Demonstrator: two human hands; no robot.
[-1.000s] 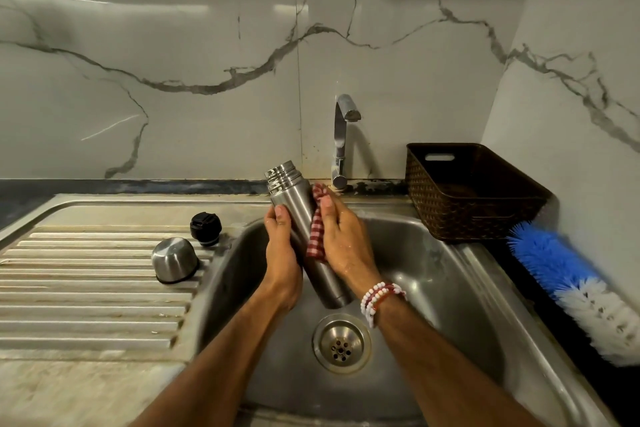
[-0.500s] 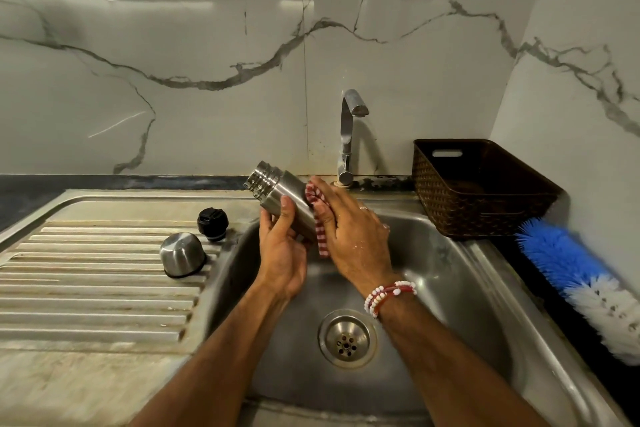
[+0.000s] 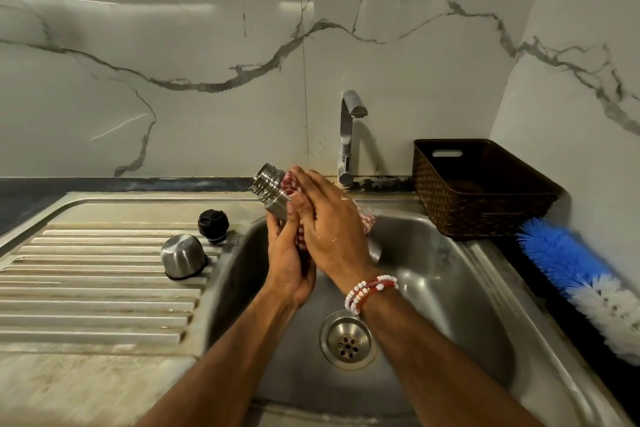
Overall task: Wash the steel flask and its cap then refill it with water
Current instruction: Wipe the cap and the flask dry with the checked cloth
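My right hand (image 3: 325,229) has slid the checked cloth (image 3: 365,220) up the flask (image 3: 268,185), now tilted further toward the sink's back-left corner.

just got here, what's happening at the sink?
A person is scrubbing a steel flask over the sink. The left hand grips the flask body, tilted with its open mouth pointing up and left, while the right hand presses a red checked cloth against it. The steel cup cap and black stopper sit on the drainboard. No water is visible at the tap.
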